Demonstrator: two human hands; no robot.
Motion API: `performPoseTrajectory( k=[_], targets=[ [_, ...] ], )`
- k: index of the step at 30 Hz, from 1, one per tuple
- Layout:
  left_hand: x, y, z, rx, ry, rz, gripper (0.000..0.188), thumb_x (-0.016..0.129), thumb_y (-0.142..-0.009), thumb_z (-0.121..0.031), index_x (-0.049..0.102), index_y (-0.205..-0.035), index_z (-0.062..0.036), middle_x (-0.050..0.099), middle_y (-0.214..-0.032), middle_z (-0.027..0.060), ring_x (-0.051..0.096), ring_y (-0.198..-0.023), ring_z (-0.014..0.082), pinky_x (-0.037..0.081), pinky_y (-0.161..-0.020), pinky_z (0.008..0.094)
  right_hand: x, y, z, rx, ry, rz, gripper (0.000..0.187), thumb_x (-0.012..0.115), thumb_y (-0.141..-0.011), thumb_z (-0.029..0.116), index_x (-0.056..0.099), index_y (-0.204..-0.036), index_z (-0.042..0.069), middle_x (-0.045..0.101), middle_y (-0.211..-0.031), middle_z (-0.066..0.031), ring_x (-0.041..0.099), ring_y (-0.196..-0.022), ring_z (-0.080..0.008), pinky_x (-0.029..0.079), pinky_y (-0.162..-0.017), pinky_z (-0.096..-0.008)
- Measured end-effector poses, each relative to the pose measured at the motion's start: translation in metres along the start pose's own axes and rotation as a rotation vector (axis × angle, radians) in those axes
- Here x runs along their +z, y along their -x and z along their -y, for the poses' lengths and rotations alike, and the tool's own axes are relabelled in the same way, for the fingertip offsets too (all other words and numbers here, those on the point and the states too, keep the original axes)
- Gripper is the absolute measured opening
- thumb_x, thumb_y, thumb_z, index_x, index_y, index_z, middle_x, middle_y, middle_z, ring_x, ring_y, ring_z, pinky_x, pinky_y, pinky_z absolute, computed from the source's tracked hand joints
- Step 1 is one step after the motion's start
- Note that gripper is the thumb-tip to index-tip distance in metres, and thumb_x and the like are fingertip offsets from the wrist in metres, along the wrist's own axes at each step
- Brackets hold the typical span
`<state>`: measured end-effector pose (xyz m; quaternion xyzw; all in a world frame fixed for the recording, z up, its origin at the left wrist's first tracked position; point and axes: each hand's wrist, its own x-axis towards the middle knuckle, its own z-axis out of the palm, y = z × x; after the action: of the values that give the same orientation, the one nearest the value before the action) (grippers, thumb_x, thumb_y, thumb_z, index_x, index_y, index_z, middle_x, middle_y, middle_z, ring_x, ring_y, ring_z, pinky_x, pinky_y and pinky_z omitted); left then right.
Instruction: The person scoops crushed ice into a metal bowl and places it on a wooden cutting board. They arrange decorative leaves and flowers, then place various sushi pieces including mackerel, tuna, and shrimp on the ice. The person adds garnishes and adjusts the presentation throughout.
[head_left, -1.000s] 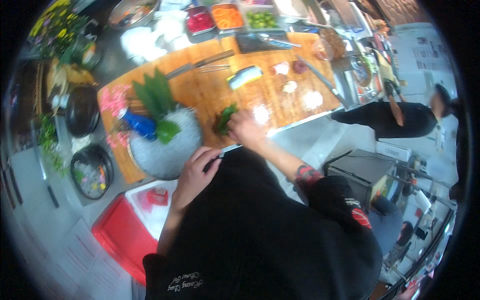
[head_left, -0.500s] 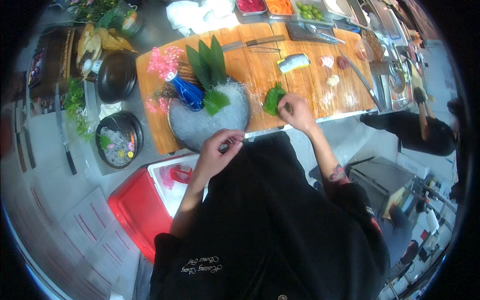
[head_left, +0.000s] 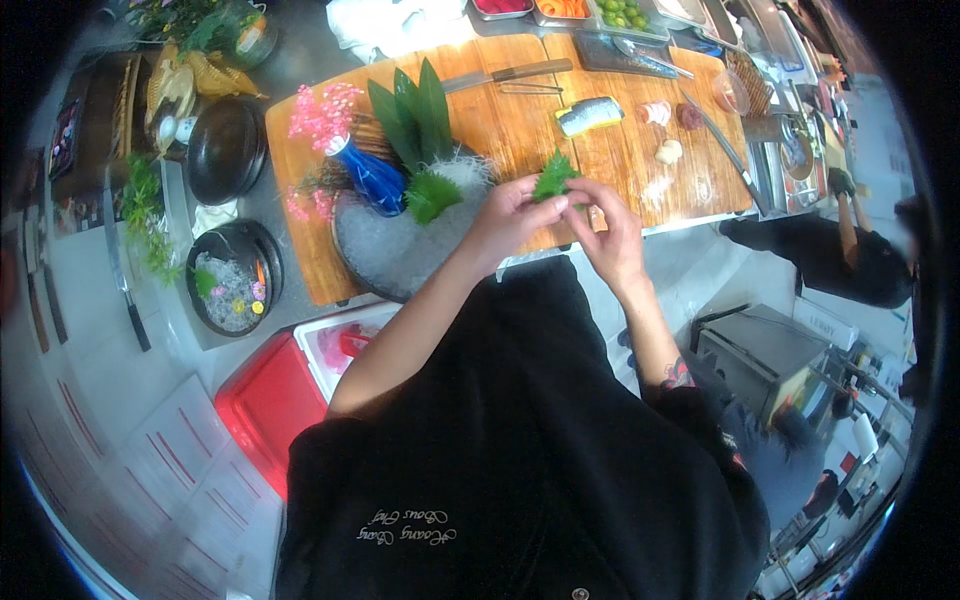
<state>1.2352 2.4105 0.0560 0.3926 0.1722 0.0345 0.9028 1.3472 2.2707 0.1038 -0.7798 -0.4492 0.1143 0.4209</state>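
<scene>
Both my hands meet over the near edge of the wooden cutting board (head_left: 510,120), fingers closed on a green shiso leaf (head_left: 556,176). My left hand (head_left: 508,218) pinches its left side, and my right hand (head_left: 607,228) grips its lower right edge. Left of them, a round dish of crushed ice (head_left: 385,250) carries a blue vase (head_left: 372,178) with pink flowers (head_left: 325,115). Long dark green leaves (head_left: 412,115) stand upright at its back, and another shiso leaf (head_left: 433,196) leans on the ice next to the vase.
A knife (head_left: 510,74) lies along the board's far side. Nearby are a silver-skinned fish piece (head_left: 589,117), small pale food pieces (head_left: 668,152) and a long thin blade (head_left: 722,150). A black bowl of ice (head_left: 232,285) sits left; a red cooler (head_left: 265,400) stands below. Another person (head_left: 825,245) is at right.
My right hand has lifted the shiso leaf off the board. My left hand has moved right and up from beside the ice dish to take hold of the leaf too.
</scene>
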Motion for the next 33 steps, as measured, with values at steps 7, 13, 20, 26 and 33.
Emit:
performPoseTrajectory(
  k=[7,13,20,26,33],
  targets=[
    [0.005,-0.007,0.016,0.068,-0.153,-0.107,0.034,0.066,-0.100,-0.006,0.062,-0.132,0.0038,0.070,-0.123,0.0101,0.067,-0.108,0.0148,0.056,-0.097,0.0311,0.006,0.014,-0.030,0.400,-0.669,-0.087,0.028,0.066,-0.097,-0.002,0.061,-0.124,-0.002,0.072,-0.102,-0.0057,0.067,-0.091,-0.0088,0.053,-0.084,-0.0236],
    [0.007,-0.017,0.026,0.099,-0.293,-0.121,0.031,0.068,-0.098,-0.010,0.068,-0.127,0.0024,0.074,-0.118,0.0081,0.067,-0.106,0.0114,0.055,-0.092,0.0288,-0.003,0.009,-0.040,0.529,-0.804,-0.023,0.026,0.066,-0.096,-0.002,0.063,-0.122,0.002,0.071,-0.102,-0.0012,0.065,-0.095,-0.0072,0.050,-0.085,-0.0218],
    [0.024,-0.027,0.015,0.105,-0.592,-0.189,0.032,0.069,-0.097,-0.017,0.069,-0.124,-0.0002,0.078,-0.098,0.0112,0.069,-0.090,0.0107,0.055,-0.081,0.0316,-0.020,-0.009,-0.056,0.556,-0.935,0.102,0.018,0.064,-0.098,-0.001,0.066,-0.116,-0.002,0.074,-0.105,-0.0059,0.067,-0.101,-0.0097,0.051,-0.092,-0.0257],
    [0.028,-0.036,0.016,0.039,-0.832,-0.205,0.030,0.061,-0.102,-0.010,0.066,-0.128,0.0033,0.074,-0.106,0.0069,0.066,-0.094,0.0088,0.055,-0.084,0.0290,-0.022,-0.023,-0.078,0.518,-0.670,0.230,0.014,0.066,-0.100,0.005,0.070,-0.112,-0.001,0.074,-0.101,-0.0039,0.067,-0.095,-0.0086,0.052,-0.085,-0.0242],
    [0.024,-0.045,0.050,-0.001,0.117,-0.250,0.035,0.061,-0.102,-0.010,0.062,-0.136,0.0001,0.069,-0.122,0.0068,0.069,-0.104,0.0141,0.059,-0.085,0.0310,-0.020,-0.014,-0.094,0.527,-0.591,0.276,0.014,0.067,-0.101,0.008,0.071,-0.110,-0.001,0.072,-0.096,-0.0012,0.063,-0.087,-0.0064,0.050,-0.079,-0.0228]
  ],
)
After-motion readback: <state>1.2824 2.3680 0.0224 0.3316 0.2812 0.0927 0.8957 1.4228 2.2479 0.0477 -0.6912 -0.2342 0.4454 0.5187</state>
